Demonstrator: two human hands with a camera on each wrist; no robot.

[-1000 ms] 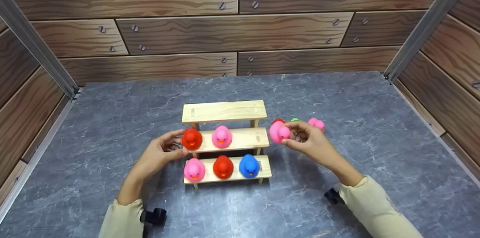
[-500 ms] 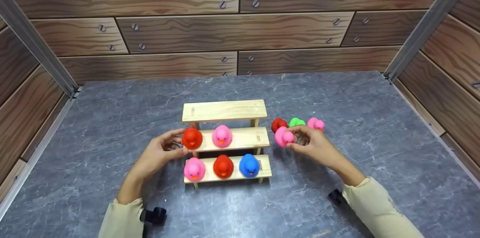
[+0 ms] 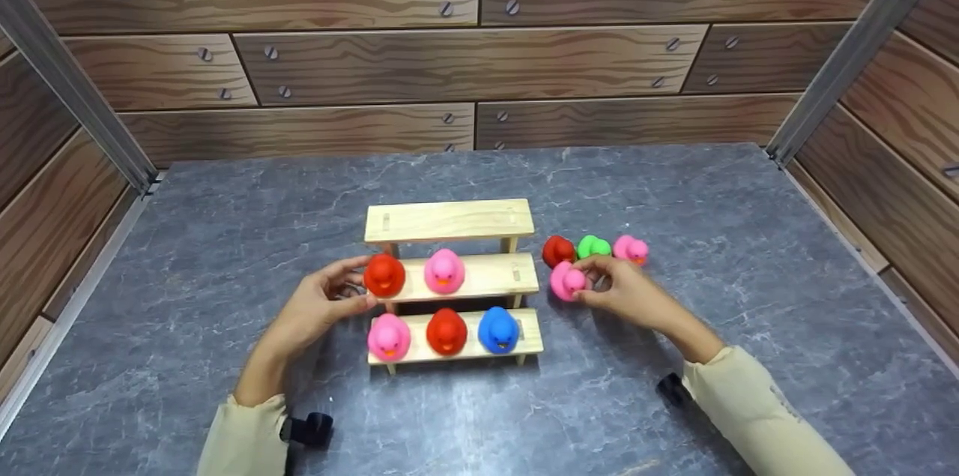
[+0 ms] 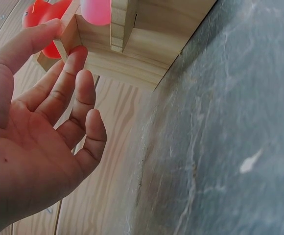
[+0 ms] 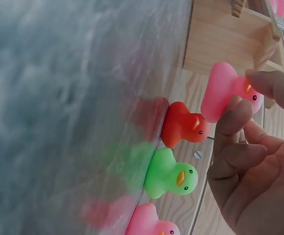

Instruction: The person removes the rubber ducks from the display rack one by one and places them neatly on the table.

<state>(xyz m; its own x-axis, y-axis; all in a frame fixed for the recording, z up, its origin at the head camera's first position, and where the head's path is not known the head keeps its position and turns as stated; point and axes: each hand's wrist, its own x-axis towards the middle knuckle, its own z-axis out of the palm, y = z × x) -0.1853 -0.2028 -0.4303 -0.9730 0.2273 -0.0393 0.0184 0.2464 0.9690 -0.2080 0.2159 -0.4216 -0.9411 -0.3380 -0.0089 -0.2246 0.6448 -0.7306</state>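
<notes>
A three-tier wooden display stand [image 3: 449,221] stands mid-table. At its left end my left hand [image 3: 326,292] holds the middle tier's edge between thumb and fingers, beside a red rubber duck [image 3: 383,276]. Next to that duck sits a pink rubber duck [image 3: 444,271]. The bottom tier carries another pink duck [image 3: 389,336], a second red duck [image 3: 446,331] and a blue duck [image 3: 498,330]. Right of the stand, my right hand [image 3: 622,292] pinches a pink rubber duck [image 5: 223,90]; the right wrist view shows it raised off the table.
Behind my right hand, a red duck [image 5: 181,125], a green duck [image 5: 169,174] and a pink duck [image 5: 149,220] stand in a row on the grey marbled table [image 3: 247,236]. Wood-patterned panels [image 3: 464,64] wall in the back and sides.
My right hand has shifted slightly right and toward me with the pink duck, uncovering the red and green ducks behind it. The left hand stays on the stand.
</notes>
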